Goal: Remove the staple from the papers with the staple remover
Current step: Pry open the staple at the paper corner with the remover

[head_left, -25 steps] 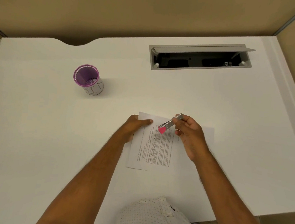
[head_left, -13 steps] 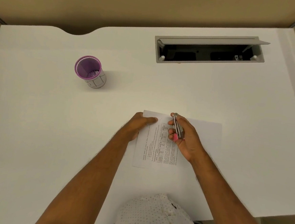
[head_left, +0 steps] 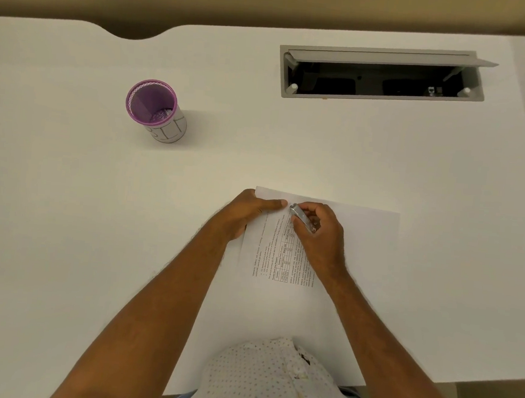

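White counter, carrying all items; its near edge is partly covered by the person's dotted shirt at the bottom of the view, and its right side runs to a pale raised strip. Papers: white sheets lying flat on the counter in front of the person, printed text and a small table visible on the top sheet, the print too small to read; the lower part of the sheets is crossed by the right forearm. Staple: not discernible, the far left corner region of the papers being crowded by both hands. Left hand: palm down, pressing the far left corner of the papers, fingers laid flat and together, gripping nothing. Right hand: curled closed around the staple remover, a slim metal tool of which only the silvery upper length shows, the rest buried in the grip; its tip points toward the left fingertip and sits just beside it, at the papers' far edge; contact with the sheet cannot be told. Purple mesh cup: upright, well apart to the far left, contents at its bottom unclear. Grey cable hatch: recessed in the far counter, lid raised, interior dark with details hard to make out.
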{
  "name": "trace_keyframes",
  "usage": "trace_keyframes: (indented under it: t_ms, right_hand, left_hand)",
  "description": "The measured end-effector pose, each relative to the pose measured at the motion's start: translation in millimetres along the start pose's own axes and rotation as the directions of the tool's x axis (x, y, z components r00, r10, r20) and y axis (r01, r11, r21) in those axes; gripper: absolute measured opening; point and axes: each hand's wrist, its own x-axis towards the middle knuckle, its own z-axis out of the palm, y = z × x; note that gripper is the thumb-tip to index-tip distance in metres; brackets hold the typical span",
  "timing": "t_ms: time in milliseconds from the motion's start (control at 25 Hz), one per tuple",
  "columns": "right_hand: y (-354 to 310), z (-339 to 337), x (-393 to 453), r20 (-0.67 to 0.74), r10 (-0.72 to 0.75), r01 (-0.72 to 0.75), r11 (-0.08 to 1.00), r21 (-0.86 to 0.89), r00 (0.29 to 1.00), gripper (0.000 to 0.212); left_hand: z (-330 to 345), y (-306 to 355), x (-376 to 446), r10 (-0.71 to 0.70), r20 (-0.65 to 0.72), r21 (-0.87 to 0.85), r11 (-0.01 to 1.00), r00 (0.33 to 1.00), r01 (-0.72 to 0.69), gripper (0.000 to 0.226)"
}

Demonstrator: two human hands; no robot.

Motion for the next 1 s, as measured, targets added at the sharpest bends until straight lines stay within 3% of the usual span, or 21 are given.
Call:
trace_keyframes:
  t_ms: [520,720,1000]
  right_hand:
    - [-5.2,12.5,-5.9,-0.115,-0.022,0.012,0.996,-0.083,0.993,0.018]
    - [-7.6,15.3,-6.2,-0.143,0.002,-0.013,0.997,-0.082,0.990,0.021]
    - [-8.8,19.4,-4.7,-0.147,0.020,-0.035,0.995,-0.098,0.989,0.023]
  left_hand:
    - [4.3,-2.4,1.6,0.014,-0.089,0.092,0.996,0.996,-0.006,0.023]
    - [6.2,-2.5,0.9,0.017,-0.115,0.098,0.995,0.993,-0.006,0.033]
    - [9.1,-2.0,-1.5,0.041,-0.147,0.151,0.988,0.988,-0.019,0.027]
